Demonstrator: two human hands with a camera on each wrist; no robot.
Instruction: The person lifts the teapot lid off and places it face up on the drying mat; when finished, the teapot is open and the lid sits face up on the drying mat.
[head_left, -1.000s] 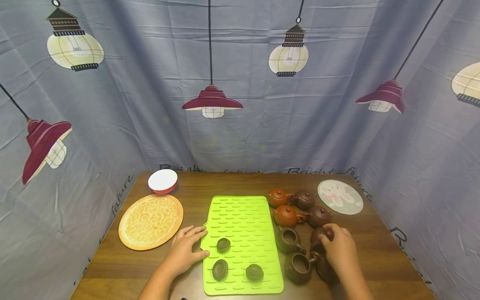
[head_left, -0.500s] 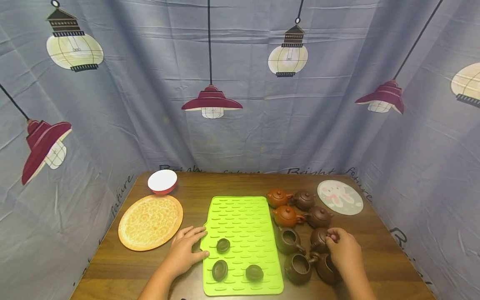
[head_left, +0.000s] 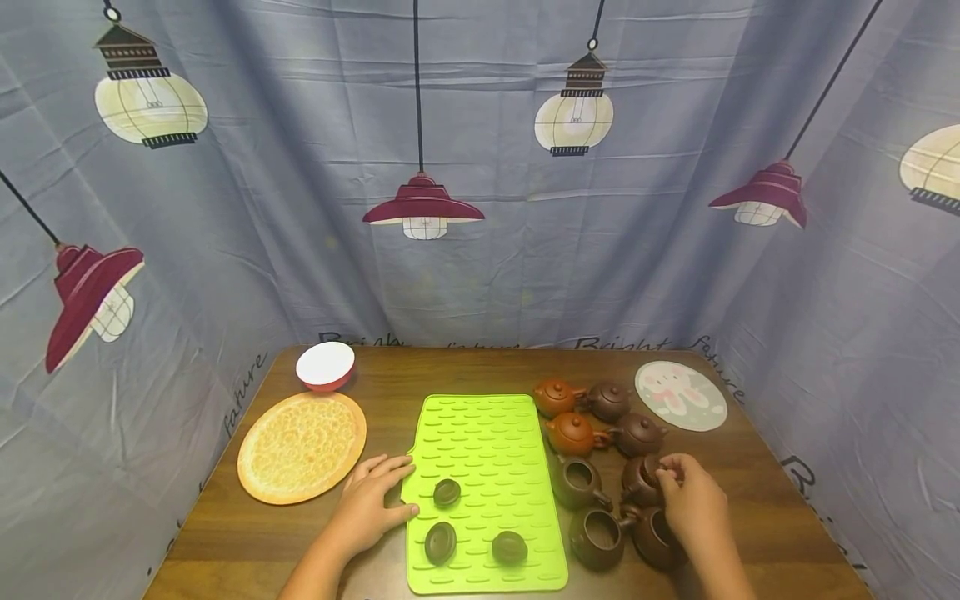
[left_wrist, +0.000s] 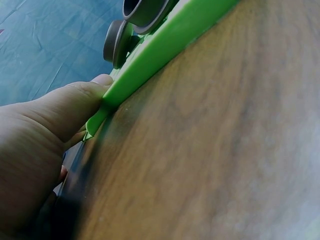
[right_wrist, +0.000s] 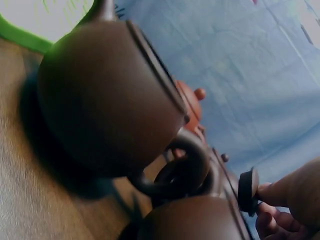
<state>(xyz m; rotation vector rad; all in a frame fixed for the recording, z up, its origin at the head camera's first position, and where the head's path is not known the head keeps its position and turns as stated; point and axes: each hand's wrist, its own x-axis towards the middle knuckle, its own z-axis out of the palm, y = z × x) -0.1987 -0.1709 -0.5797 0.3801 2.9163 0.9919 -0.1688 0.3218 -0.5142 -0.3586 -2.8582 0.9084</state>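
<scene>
My right hand [head_left: 693,500] pinches a dark brown teapot lid [right_wrist: 246,192] by its knob. In the right wrist view the lid stands tilted at the rim of a dark teapot [head_left: 637,490]; whether it still touches the pot I cannot tell. Close by stand lidless dark teapots, one [head_left: 658,540] under my right hand, others to its left [head_left: 597,542] and behind that [head_left: 577,483]. My left hand [head_left: 367,504] rests with spread fingers on the left edge of a green mat [head_left: 480,442]. Three dark lids lie on the mat, one [head_left: 447,493] near its middle.
Behind the lidless pots stand lidded ones, two orange [head_left: 573,433] and two brown [head_left: 637,435]. A bunny-print round mat [head_left: 681,397] lies at the back right. A pizza-like round mat [head_left: 302,448] and a red-and-white bowl [head_left: 326,367] are at the left. A patterned curtain [head_left: 480,283] hangs behind.
My right hand has moved a little to the right, from over the dark teapot to its right side, raising and tilting the lid. My left hand stays on the mat's edge.
</scene>
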